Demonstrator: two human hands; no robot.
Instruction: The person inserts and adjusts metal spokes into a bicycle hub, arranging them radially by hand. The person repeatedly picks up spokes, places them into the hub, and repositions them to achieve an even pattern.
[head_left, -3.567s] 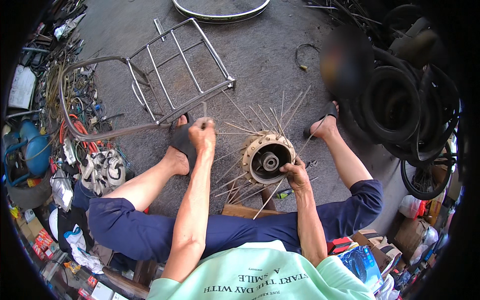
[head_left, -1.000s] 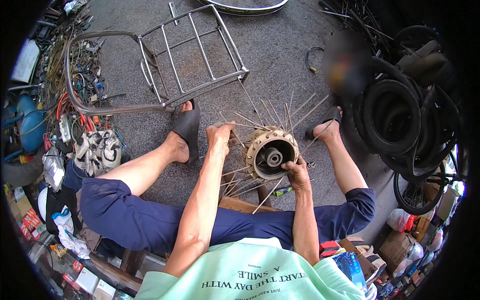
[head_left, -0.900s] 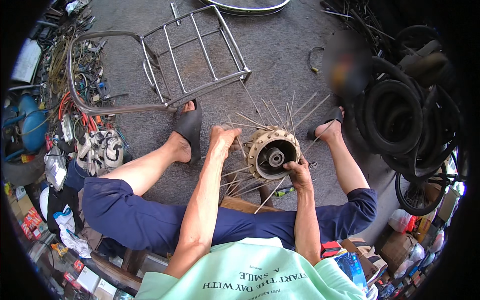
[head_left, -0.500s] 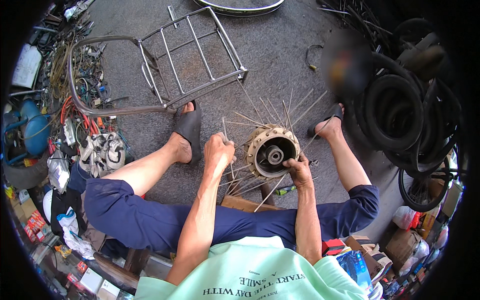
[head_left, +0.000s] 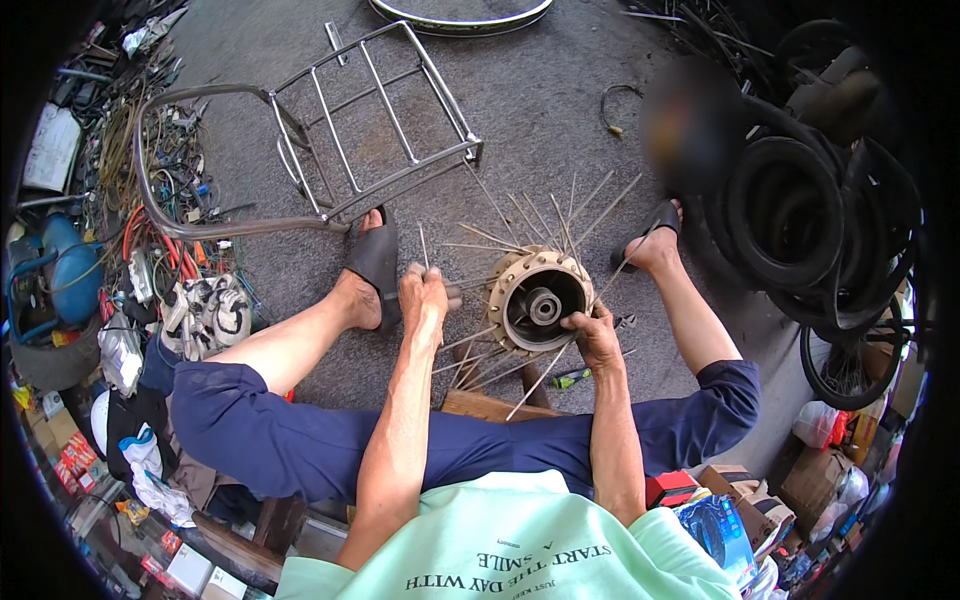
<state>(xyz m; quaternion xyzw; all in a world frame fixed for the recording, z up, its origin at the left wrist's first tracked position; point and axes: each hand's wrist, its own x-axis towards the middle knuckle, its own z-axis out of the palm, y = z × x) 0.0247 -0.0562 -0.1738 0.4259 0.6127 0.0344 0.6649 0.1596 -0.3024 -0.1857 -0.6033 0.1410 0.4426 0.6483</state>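
Observation:
Between my knees stands a wheel hub (head_left: 505, 337), its round hollow face turned up toward me. Thin metal spokes (head_left: 617, 203) fan out from its rim on several sides. My right hand (head_left: 598, 340) grips the hub's right lower edge, thumb over the rim. Left of the hub, my left hand (head_left: 424, 298) is closed round a loose spoke (head_left: 423, 243), whose upper end sticks out above the fist. Its fingertips are slightly blurred. A wooden block (head_left: 490, 405) lies just below the hub, partly under the lower spokes.
A metal rack (head_left: 370, 120) lies on the floor ahead, left of centre. Beyond it is a wheel rim (head_left: 462, 20). Black tyres (head_left: 785, 210) pile up at the right. Tangled cables (head_left: 130, 170) and parts crowd the left. A green-handled tool (head_left: 572, 378) lies near the hub.
My left hand has shifted a little left, away from the hub, with the spoke in it. My right hand stays on the hub's rim. The view has moved slightly.

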